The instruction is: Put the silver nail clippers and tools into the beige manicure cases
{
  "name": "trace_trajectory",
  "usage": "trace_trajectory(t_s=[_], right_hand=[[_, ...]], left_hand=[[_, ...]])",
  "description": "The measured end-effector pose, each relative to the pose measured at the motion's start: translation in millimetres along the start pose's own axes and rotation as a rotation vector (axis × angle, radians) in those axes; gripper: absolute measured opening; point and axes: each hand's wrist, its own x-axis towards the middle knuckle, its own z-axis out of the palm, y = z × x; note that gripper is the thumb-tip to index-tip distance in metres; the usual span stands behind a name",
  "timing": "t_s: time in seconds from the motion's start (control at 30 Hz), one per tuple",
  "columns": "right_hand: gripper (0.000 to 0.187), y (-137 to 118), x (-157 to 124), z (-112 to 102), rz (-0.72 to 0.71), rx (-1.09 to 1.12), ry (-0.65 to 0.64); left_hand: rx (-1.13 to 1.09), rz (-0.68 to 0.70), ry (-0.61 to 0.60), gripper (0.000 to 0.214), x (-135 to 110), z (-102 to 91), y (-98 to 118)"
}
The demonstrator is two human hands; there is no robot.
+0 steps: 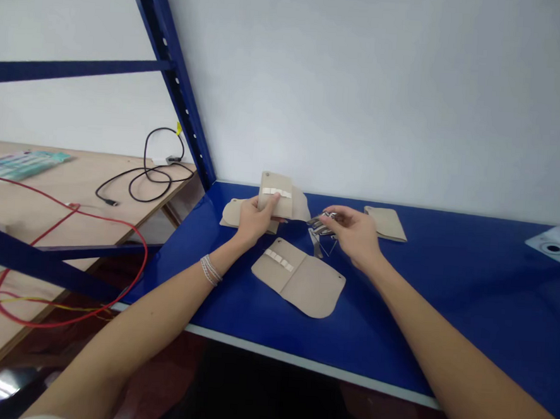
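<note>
My left hand (255,219) grips an opened beige pouch (275,203) with a white elastic strip across it, raised above the blue tabletop. The thumb presses near the strip. In my right hand (357,233), closed fingers pinch several small metal tools (325,221), too small to name surely. Below them a few more metal tools (316,242) lie on the table. Another beige pouch (316,284) lies spread flat in front, its loop strip facing up. Partly behind my left hand is a folded pouch (231,213).
A closed beige pouch (387,223) lies right of my right hand. A white device (555,244) with a dark round opening sits at the far right. Blue rack posts (174,70) rise at left, beside a wooden table with a black cable (144,169) and red cable (141,258).
</note>
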Motion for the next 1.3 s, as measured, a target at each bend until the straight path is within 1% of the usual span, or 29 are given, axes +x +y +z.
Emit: trace_trajectory(t_s=[0.1,0.17,0.37,0.47,0.53,0.6,0.67,0.8,0.93,1.17,1.3], right_hand=[[0.037,-0.9,-3.8,1.5,0.125,-0.001,-0.155],[0.035,-1.7,-5.8,1.8,0.155,-0.088,-0.192],[0.027,-3.4,-6.8,0.8,0.058,-0.508,-0.097],[0.024,-3.2,-6.1,0.4,0.037,-0.619,-0.061],[0.027,-1.7,-5.2,-0.1,0.010,-0.670,-0.011],[0.033,0.7,-4.0,-0.9,-0.025,-0.704,0.042],[0.039,3.3,-2.6,-1.9,-0.047,-0.713,0.067],[0.041,7.0,-0.6,-3.5,-0.086,-0.734,0.063],[0.044,7.3,-0.4,-4.3,-0.137,-0.762,0.037],[0.029,1.2,-3.3,-5.0,-0.163,-0.807,0.013],[0.025,-0.1,-3.9,-5.3,-0.186,-0.798,0.016]], left_hand=[[-0.078,-0.008,-0.010,0.042,1.2,0.2,-1.9],[-0.119,0.000,-0.013,0.043,1.9,0.4,-2.6],[-0.109,-0.020,-0.019,0.042,0.6,1.9,-1.2],[-0.073,-0.042,-0.038,0.042,-1.0,1.6,-0.8],[-0.050,-0.045,-0.065,0.040,-1.8,0.6,-1.3],[-0.033,-0.024,-0.083,0.039,-2.4,-0.9,-2.2],[-0.014,0.011,-0.089,0.038,-2.6,-2.4,-3.2],[0.014,0.061,-0.102,0.036,-1.8,-4.7,-5.5],[-0.010,0.101,-0.111,0.033,-0.4,-4.6,-7.4],[-0.064,0.116,-0.067,0.031,3.5,-3.9,-10.0],[-0.054,0.126,-0.068,0.028,3.8,-3.9,-10.4]])
